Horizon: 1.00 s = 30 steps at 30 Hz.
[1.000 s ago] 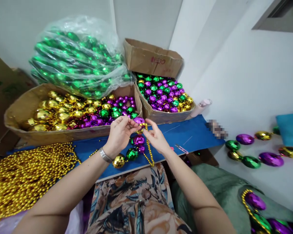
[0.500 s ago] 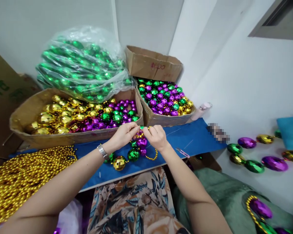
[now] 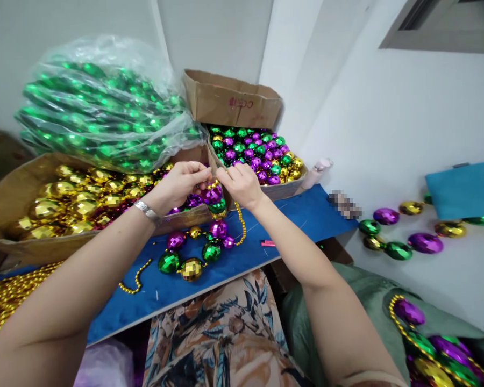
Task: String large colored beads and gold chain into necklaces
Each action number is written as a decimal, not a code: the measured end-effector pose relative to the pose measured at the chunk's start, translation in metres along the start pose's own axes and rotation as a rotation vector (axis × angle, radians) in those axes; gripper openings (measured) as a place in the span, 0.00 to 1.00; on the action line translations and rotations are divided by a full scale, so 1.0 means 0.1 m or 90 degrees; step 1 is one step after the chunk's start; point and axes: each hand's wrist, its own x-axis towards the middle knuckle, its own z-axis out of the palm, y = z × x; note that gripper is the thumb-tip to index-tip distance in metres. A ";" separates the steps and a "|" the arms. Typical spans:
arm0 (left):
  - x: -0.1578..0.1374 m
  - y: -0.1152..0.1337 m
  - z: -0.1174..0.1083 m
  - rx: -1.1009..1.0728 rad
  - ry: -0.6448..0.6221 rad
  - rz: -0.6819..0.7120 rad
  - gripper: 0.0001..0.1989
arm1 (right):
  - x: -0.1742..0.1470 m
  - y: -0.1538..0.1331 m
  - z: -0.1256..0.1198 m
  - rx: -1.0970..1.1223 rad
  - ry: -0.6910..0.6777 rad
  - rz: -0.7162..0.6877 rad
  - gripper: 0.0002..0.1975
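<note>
1. The left hand, with a silver band at its wrist, pinches the upper end of a bead necklace between thumb and fingers.
2. The right hand, fingertips almost meeting the left's, is curled closed on the same end; exactly which part each pinches is hidden.
3. The necklace, of large purple, green and gold beads, hangs from the hands, its lower part lying on the blue tabletop. A thin gold bead chain hangs below the right hand.
4. Left of the necklace lies a short gold bead piece; to the right, a pink tool, near the right forearm.
5. Beyond the hands stand a left carton and a right carton, both holding shiny beads.
6. Far left, a clear bag of green beads rests over the left carton.
7. At the near left are massed gold strands.
</note>
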 end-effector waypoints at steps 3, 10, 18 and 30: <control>0.07 0.04 -0.05 0.010 0.004 -0.006 0.11 | 0.10 -0.01 0.04 -0.010 -0.019 0.006 0.22; 0.17 0.03 -0.22 0.008 0.113 -0.053 0.09 | 0.28 -0.11 0.16 0.055 -0.072 0.065 0.15; 0.37 -0.03 -0.43 -0.008 0.274 -0.108 0.09 | -0.45 -0.32 0.46 0.342 -0.011 0.068 0.16; 0.39 -0.11 -0.47 -0.014 0.265 -0.079 0.09 | -1.16 -0.23 0.81 0.381 -0.083 0.278 0.12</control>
